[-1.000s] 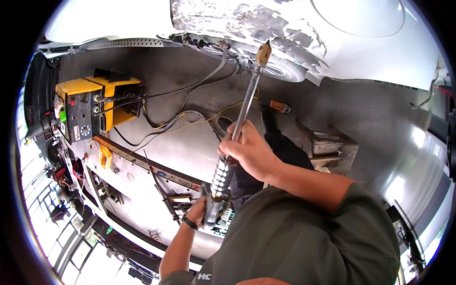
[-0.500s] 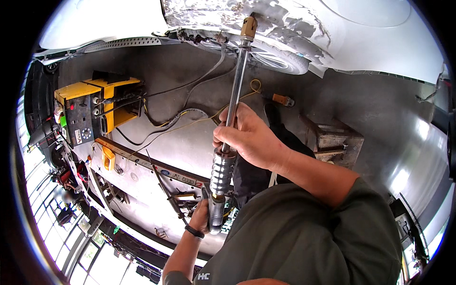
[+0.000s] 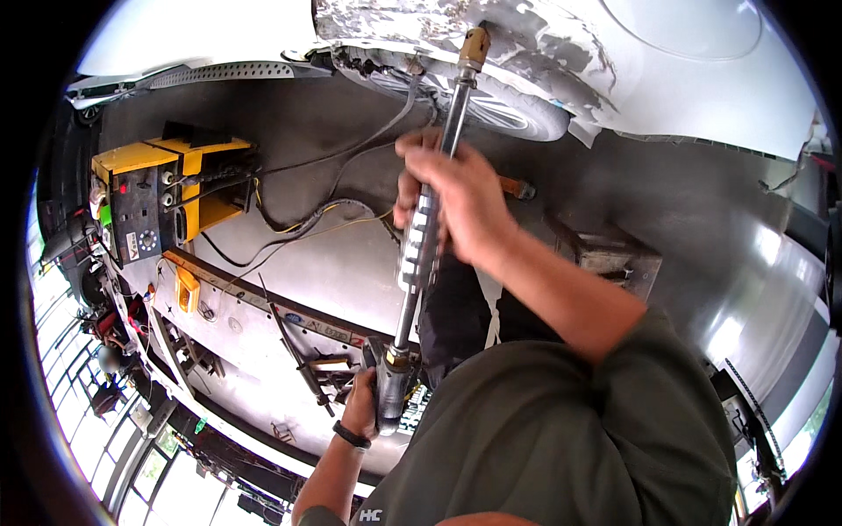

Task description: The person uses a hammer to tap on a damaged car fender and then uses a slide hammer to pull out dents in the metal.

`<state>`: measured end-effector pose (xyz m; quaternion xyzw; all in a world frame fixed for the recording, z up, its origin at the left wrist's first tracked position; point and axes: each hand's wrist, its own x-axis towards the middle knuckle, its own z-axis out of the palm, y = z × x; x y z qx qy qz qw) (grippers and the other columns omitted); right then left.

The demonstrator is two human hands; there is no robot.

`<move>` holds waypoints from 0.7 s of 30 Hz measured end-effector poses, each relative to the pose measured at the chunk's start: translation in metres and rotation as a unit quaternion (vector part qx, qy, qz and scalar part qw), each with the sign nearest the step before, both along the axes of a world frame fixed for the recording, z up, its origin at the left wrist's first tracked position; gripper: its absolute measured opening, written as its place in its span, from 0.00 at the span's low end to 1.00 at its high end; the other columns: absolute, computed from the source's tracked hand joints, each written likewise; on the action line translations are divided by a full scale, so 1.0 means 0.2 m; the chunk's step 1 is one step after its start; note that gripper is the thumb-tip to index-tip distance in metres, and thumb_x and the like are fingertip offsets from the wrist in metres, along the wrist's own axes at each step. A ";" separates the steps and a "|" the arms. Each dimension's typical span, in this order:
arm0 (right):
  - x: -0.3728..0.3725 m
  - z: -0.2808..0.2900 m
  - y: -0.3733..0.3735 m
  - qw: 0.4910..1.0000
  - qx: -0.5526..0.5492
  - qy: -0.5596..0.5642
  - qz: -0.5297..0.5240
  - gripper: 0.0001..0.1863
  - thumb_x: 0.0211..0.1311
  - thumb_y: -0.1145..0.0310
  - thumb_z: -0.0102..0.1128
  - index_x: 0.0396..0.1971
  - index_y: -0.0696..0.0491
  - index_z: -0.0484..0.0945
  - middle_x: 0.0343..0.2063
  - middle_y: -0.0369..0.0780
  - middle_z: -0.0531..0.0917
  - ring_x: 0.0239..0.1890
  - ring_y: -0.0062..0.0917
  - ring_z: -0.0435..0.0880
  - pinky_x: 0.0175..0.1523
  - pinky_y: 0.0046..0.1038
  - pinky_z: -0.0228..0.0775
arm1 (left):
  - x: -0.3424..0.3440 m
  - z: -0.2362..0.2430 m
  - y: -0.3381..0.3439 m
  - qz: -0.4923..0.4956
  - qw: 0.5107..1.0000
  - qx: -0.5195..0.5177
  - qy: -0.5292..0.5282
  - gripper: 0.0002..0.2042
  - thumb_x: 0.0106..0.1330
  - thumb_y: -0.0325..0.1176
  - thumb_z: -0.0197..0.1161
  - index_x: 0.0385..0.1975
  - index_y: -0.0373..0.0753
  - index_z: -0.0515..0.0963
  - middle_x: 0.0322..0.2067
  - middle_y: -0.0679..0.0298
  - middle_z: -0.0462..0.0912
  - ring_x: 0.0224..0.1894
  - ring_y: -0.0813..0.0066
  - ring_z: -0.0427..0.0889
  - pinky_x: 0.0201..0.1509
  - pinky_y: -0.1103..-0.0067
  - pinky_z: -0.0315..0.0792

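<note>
Steel makes up most of the slide hammer (image 3: 420, 237), which slants across the view from near the person's waist to the whitish car panel (image 3: 544, 66). Its brass-coloured tip (image 3: 474, 48) meets or nearly meets the panel's scuffed, patchy area; contact is too small to tell. The left hand (image 3: 361, 405) is at the rear handle (image 3: 392, 394), its grip closed on it low by the torso, which seems to anchor that end and keep the shaft in line. The right hand (image 3: 460, 197) is higher, fingers curled around the tool at the upper part of the ribbed weight (image 3: 415, 263); motion blur hides whether it bears on the weight alone or also on the rod. Bare rod shows below the weight, so this collar sits apart from the handle, presumably because it is made to slide. The yellow machine (image 3: 140, 210) stands to the left on the floor, and a grey cable (image 3: 386, 131) runs up to the wheel arch above the wheel (image 3: 517, 110), probably so that it reaches the bodywork. An orange tool (image 3: 517, 187) lies partly behind the right forearm, near the worn stool (image 3: 618, 259), both well below the panel.
</note>
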<state>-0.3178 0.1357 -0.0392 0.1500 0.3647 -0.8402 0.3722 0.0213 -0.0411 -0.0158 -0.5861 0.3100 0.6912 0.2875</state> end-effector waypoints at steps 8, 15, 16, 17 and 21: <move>0.39 -0.04 -0.02 0.996 -0.014 -0.032 0.087 0.14 0.68 0.69 0.64 0.48 0.61 0.75 0.34 0.40 0.83 0.36 0.23 0.84 0.47 0.30 0.80 | 0.16 -0.15 0.00 0.035 0.997 -0.075 -0.007 0.19 0.80 0.47 0.49 0.50 0.39 0.79 0.40 0.62 0.87 0.41 0.68 0.87 0.50 0.70 0.81; 0.07 0.01 0.02 0.996 0.028 -0.020 0.081 0.24 0.66 0.70 0.64 0.57 0.61 0.66 0.44 0.44 0.84 0.49 0.26 0.83 0.59 0.31 0.73 | 0.01 -0.06 0.07 0.186 0.865 -0.454 0.107 0.14 0.75 0.42 0.59 0.49 0.38 0.76 0.38 0.63 0.81 0.44 0.70 0.81 0.52 0.71 0.76; 0.09 0.00 0.03 0.996 0.030 -0.020 0.076 0.24 0.66 0.70 0.64 0.57 0.61 0.66 0.44 0.44 0.84 0.49 0.26 0.83 0.59 0.31 0.73 | 0.01 -0.09 0.05 0.122 0.866 -0.476 0.092 0.14 0.75 0.43 0.60 0.49 0.39 0.76 0.38 0.64 0.81 0.44 0.70 0.81 0.52 0.72 0.76; 0.14 -0.03 0.02 0.995 0.061 0.020 0.075 0.23 0.66 0.71 0.64 0.56 0.61 0.66 0.42 0.44 0.84 0.48 0.26 0.84 0.58 0.31 0.74 | 0.03 -0.14 0.04 0.061 0.862 -0.497 0.076 0.15 0.75 0.43 0.60 0.50 0.39 0.76 0.39 0.64 0.81 0.43 0.70 0.81 0.51 0.72 0.76; 0.27 0.00 0.08 0.983 0.132 0.047 0.121 0.21 0.66 0.72 0.65 0.52 0.59 0.65 0.39 0.42 0.81 0.46 0.25 0.84 0.51 0.30 0.76 | -0.04 -0.18 -0.08 -0.062 0.997 -0.022 -0.034 0.19 0.79 0.45 0.52 0.55 0.36 0.79 0.46 0.58 0.84 0.45 0.67 0.84 0.51 0.70 0.80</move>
